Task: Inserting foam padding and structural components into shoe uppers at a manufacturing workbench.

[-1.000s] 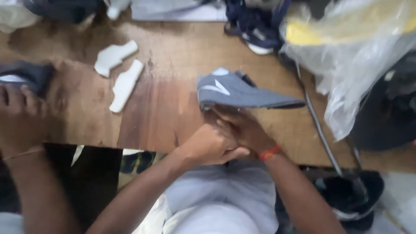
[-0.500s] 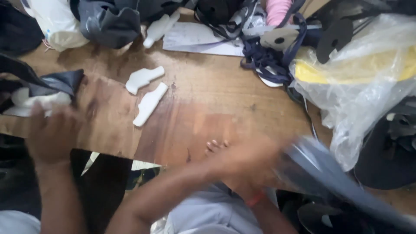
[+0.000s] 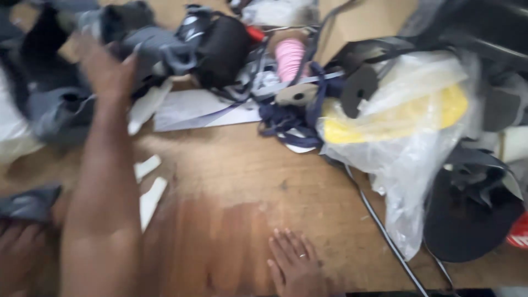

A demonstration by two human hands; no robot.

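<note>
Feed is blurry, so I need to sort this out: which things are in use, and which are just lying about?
In use: left hand reaching into the grey shoe uppers; right hand flat on the wooden table.
Lying about: white pieces, pink thread spool, plastic bag, navy straps.

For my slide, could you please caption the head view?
Left hand reaches into grey shoe uppers; right hand rests flat on wooden table.

Soft, even daylight; heavy motion blur (worst at left), faint shadows.
</note>
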